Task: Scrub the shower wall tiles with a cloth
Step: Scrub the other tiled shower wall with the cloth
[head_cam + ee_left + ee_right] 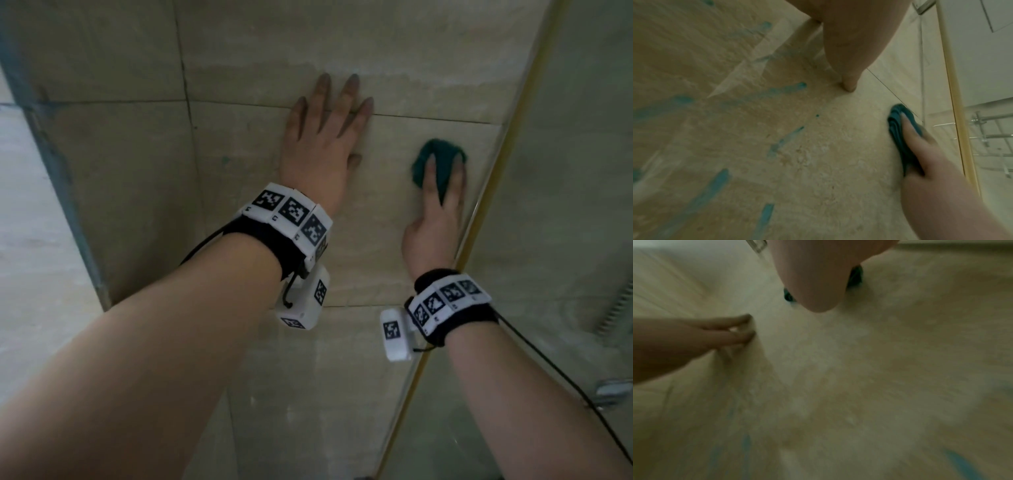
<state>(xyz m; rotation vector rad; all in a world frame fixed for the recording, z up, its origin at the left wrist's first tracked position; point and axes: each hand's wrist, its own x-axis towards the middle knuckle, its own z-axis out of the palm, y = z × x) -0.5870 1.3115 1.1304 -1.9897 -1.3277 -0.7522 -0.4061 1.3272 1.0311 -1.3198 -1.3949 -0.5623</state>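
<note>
A beige tiled shower wall (239,171) fills the head view. My left hand (325,137) lies flat on it, fingers spread and straight, across a grout line. To its right my right hand (435,233) presses a bunched teal cloth (440,154) against the tile with straight fingers. In the left wrist view the cloth (898,129) sits squashed under the right hand (931,162), and blue streaks (785,91) mark the tile (818,162). The blurred right wrist view shows the cloth (856,275) peeking out behind the right hand (813,280), with the left hand (715,334) on the wall.
A glass panel with a gold frame strip (507,154) stands just right of the cloth. Behind it hang a shower hose (616,308) and a metal fixture (613,390). A grey vertical edge (51,154) bounds the wall on the left.
</note>
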